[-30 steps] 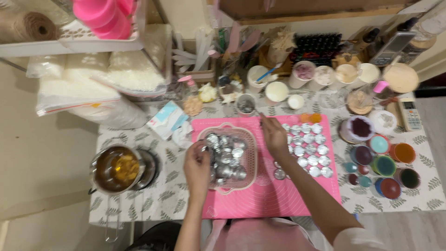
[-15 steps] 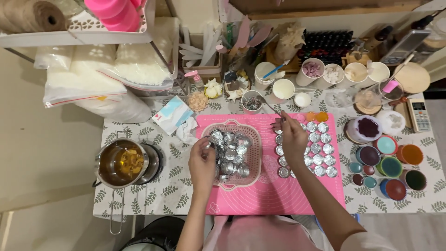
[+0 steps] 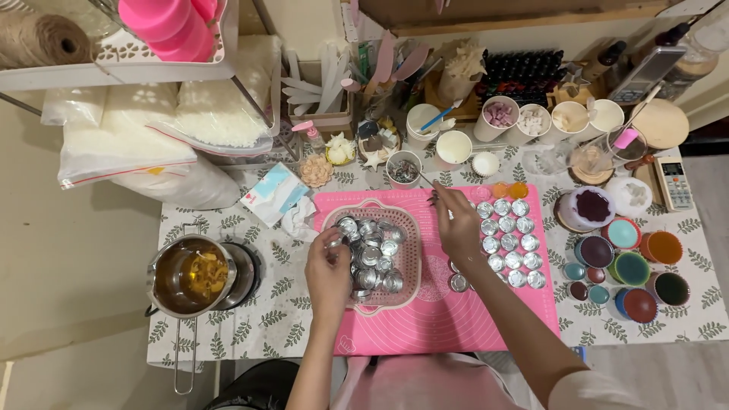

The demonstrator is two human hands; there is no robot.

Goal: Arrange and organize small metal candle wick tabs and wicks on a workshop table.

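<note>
Small silver tins (image 3: 370,250), a whole heap of them, sit in the pink basket (image 3: 406,282) on the left part of the pink mat (image 3: 425,326), while more of them stand in tidy rows (image 3: 507,241) on the mat's right part. The left hand (image 3: 328,272) is at the basket's left rim, fingers curled in; it looks to be pinching one tin at the edge, though the fingertips are too small to be sure. The right hand (image 3: 459,226) reaches over the gap between basket and rows, fingers drawn together around thin tweezers (image 3: 430,190) that point toward a small cup of dark bits (image 3: 403,170) just beyond the mat.

Risks, as I judge them: that right forearm crosses low over the mat, right beside the rows and a stray tin (image 3: 458,282) by the wrist, so a careless sweep of the sleeve could scatter the line-up. The heap in the basket is loose and tilted every which way, so pulling one tin out could drag its neighbours over the rim. To the left, well apart from the mat, a metal pot (image 3: 190,275) of amber liquid stands on a small burner, long handle (image 3: 182,357) jutting toward the table's front edge; an elbow or a knee catching it would tip the lot. On the right, the coloured bowls (image 3: 624,266) crowd close to the rows, easy to knock
</note>
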